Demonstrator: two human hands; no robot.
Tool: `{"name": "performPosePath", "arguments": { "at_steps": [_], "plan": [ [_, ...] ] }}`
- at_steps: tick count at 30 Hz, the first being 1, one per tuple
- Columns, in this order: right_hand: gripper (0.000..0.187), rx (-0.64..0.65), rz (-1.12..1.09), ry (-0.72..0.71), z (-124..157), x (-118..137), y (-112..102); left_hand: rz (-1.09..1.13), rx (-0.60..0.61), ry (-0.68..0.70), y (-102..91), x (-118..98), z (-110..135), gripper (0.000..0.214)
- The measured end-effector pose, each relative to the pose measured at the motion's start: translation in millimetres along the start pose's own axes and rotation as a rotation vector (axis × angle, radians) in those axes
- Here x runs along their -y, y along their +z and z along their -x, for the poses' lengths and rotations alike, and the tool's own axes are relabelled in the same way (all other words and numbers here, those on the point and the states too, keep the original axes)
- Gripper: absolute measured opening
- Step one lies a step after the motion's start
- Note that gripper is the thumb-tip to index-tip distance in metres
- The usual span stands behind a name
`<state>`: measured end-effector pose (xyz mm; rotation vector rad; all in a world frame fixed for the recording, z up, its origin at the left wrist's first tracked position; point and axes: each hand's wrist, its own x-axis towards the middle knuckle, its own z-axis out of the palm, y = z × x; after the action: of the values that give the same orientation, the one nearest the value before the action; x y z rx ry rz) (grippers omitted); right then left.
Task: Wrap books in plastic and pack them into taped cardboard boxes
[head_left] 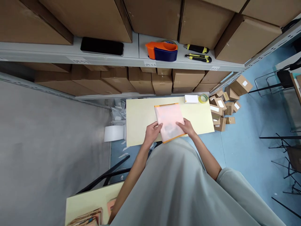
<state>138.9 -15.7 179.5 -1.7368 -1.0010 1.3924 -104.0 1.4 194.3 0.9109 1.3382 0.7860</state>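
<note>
Between my two hands is a flat, pale pink package (169,121) with orange strips along its far and near edges. It looks like a wrapped packet; its contents do not show. My left hand (152,131) grips its left edge, thumb on top. On the right edge, my right hand (186,126) pinches it the same way, the thumb lying on the upper face. The package is held over the front part of a pale yellow table (141,116). Fingers beneath the package are hidden.
At the table's back right lie a white stack of labels (191,99) and a tape roll (203,98). The shelf (134,51) above carries a phone (102,46), an orange-blue tape dispenser (162,51) and cutters (197,48). Small cartons (219,105) lie on the floor, right.
</note>
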Motion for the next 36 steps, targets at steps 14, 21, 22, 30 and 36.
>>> {"name": "performPosePath", "arguments": {
  "at_steps": [14, 21, 22, 30, 36],
  "plan": [
    [0.012, 0.092, 0.873, -0.540, 35, 34, 90, -0.020, -0.281, -0.031, 12.2, 8, -11, 0.028],
    [0.017, 0.040, 0.449, -0.281, 0, 34, 59, -0.016, -0.155, 0.127, 4.1, 18, -6, 0.042],
    [0.023, 0.050, 0.312, -0.217, -6, 33, 51, -0.031, -0.197, 0.121, -1.5, 21, -7, 0.043],
    [0.051, 0.270, -0.243, -0.044, -3, 28, 15, 0.234, -0.063, -0.175, -35.0, 44, -12, 0.059],
    [0.059, 0.289, -0.298, 0.057, -5, 22, 2, 0.274, -0.075, -0.081, -42.1, 26, -3, 0.062]
  ]
}}
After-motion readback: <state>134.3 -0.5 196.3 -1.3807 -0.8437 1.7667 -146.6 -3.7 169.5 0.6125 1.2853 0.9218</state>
